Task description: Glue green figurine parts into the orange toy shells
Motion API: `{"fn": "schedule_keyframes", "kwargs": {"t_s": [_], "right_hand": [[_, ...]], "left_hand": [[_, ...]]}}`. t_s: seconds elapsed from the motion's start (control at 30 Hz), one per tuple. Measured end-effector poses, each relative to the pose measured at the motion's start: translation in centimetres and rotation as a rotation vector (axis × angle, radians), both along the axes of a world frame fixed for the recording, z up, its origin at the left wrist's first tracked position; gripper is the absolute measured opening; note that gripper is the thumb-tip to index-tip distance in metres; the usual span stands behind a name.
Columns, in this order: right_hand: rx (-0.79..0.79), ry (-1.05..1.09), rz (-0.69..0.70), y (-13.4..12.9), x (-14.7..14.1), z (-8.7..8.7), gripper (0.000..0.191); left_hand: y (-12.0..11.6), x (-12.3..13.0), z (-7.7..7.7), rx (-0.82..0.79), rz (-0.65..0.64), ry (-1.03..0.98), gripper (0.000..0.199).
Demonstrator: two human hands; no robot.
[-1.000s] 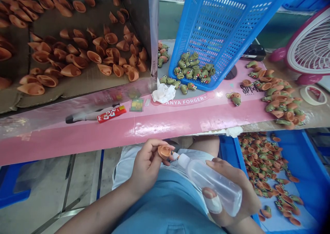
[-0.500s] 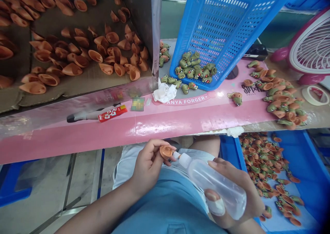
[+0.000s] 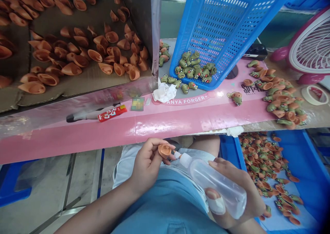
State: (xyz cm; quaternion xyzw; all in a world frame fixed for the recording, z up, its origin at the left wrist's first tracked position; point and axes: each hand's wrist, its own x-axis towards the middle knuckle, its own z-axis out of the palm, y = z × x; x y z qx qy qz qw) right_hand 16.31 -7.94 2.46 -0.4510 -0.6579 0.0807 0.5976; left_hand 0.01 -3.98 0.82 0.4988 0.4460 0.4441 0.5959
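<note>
Over my lap, my left hand (image 3: 149,160) pinches a small hollow orange-brown cup-shaped piece (image 3: 165,151) between thumb and fingers, its open side facing up. My right hand (image 3: 238,189) is wrapped around a translucent plastic squeeze bottle (image 3: 216,182), which lies tilted with its white nozzle (image 3: 177,155) pointing at the piece. The nozzle tip is just right of the cup's rim; whether they touch I cannot tell. A white wrap covers part of one right-hand finger. The bottle looks mostly see-through.
A cardboard-lined box (image 3: 74,84) at upper left holds many orange cups. Green pieces lie in a tilted blue basket (image 3: 177,60). Joined green-and-orange pieces (image 3: 283,100) are heaped near a pink fan (image 3: 309,48), and more fill a blue tray (image 3: 309,162). A red packet (image 3: 112,113) and crumpled tissue (image 3: 164,92) lie on the pink table (image 3: 165,120).
My left hand has drawn the orange cup slightly left and up, widening the distance from the bottle's nozzle. My right hand and the bottle have barely moved.
</note>
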Motion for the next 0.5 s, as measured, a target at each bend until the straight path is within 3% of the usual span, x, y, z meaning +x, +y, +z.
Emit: {"fn": "schedule_keyframes", "kwargs": {"t_s": [0.27, 0.5], "right_hand": [[-0.029, -0.036, -0.027, 0.14, -0.18, 0.36, 0.028], [-0.033, -0.035, 0.032, 0.11, -0.04, 0.48, 0.032]], "left_hand": [[0.11, 0.11, -0.17, 0.012, 0.014, -0.018, 0.007], [0.08, -0.22, -0.35, 0.040, -0.018, 0.030, 0.008]]}}
